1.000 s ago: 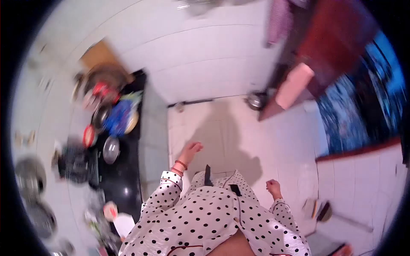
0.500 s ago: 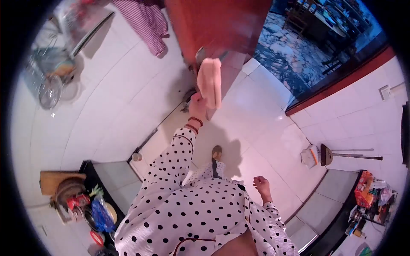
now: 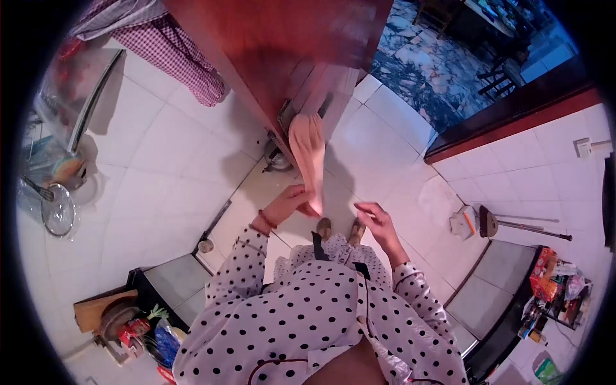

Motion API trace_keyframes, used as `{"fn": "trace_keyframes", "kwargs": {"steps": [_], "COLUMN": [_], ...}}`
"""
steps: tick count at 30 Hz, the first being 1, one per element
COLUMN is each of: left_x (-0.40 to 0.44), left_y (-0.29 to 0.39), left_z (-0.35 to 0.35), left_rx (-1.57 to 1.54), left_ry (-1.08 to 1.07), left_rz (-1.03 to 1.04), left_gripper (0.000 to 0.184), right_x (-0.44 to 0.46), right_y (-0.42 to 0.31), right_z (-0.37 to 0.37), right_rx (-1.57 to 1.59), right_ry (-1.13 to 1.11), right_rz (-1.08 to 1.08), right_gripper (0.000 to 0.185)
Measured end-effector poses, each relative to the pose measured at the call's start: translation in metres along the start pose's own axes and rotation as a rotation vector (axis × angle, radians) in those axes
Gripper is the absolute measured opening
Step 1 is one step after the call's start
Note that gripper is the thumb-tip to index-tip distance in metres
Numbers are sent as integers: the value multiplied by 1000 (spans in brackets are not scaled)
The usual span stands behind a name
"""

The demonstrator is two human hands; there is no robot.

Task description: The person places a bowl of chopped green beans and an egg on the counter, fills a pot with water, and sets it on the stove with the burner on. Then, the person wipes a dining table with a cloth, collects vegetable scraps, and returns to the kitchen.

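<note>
The door (image 3: 256, 51) stands at eleven o'clock, the checked cloth (image 3: 168, 59) at ten. At twelve, the pink towel (image 3: 308, 144) hangs at the door's edge. The left hand (image 3: 289, 204) touches its lower end; whether the fingers clamp it, I cannot tell. The right hand (image 3: 380, 228), at one, has its fingers apart, holding nothing.

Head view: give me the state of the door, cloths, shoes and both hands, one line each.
Wooden door: open
Pink towel: hanging at the door, bunched narrow
Checked cloth: hanging
Shoes: worn
Left hand: at the towel's lower end, grip unclear
Right hand: open, empty
</note>
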State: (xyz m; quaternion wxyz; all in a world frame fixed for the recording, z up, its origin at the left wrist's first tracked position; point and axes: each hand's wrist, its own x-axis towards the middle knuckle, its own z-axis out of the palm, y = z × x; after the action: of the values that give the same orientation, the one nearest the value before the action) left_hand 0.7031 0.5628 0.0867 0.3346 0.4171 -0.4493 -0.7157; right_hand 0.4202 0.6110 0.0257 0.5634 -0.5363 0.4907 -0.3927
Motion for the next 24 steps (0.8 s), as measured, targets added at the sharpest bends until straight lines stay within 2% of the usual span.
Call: {"fn": "trace_keyframes", "kwargs": {"steps": [2, 3, 5, 6, 8, 9, 10, 12, 13, 14, 16, 18, 20, 21, 22, 23, 24], "left_x": [-23, -10, 38, 54, 74, 80, 86, 98, 100, 98, 95, 95, 94, 80, 78, 75, 81], "left_y": [28, 13, -55, -74, -94, -100, -106, -123, -136, -152, -173, -159, -117, -75, -62, -49, -42], "left_z": [22, 29, 49, 59, 64, 68, 71, 77, 70, 56, 27, 11, 32, 60, 66, 71, 59], "left_rx": [-238, -446, -861, -1064, -557, -302, -42, 486, 222, -42, -565, 340, 580, 354, 109, -136, -390], "left_ry": [-177, -83, 124, 233, 476, 589, 694, 878, 778, 670, 421, 629, 640, 575, 460, 359, 189], "left_rz": [-53, 34, 195, 270, 300, 320, 341, 389, 446, 489, 523, 300, 297, 383, 383, 362, 257], "left_gripper": [35, 35, 37, 38, 35, 34, 33, 31, 34, 37, 45, 45, 46, 46, 46, 46, 45], "right_x": [22, 29, 40, 51, 76, 78, 79, 79, 82, 86, 93, 89, 94, 99, 88, 93, 96], "right_y": [-55, -74, -91, -71, 0, 0, 2, -47, -61, -57, -45, -58, -58, -52, -76, -63, -69], "right_z": [17, 26, 53, 71, 101, 102, 100, 86, 82, 78, 87, 80, 75, 71, 63, 73, 83], "right_rx": [344, 543, 699, 705, 565, 485, 388, 331, 313, 230, 968, 780, 519, 358, 680, 506, 328], "right_ry": [-119, -126, -204, -174, 16, 104, 192, 216, 232, 229, 61, 234, 354, 380, 212, 316, 418], "right_rz": [84, 135, 175, 150, -25, -67, -23, 105, 169, 133, -59, -169, -205, -193, -13, -107, -197], "right_gripper": [36, 42, 41, 38, 34, 34, 33, 29, 29, 27, 27, 25, 22, 21, 24, 26, 28]}}
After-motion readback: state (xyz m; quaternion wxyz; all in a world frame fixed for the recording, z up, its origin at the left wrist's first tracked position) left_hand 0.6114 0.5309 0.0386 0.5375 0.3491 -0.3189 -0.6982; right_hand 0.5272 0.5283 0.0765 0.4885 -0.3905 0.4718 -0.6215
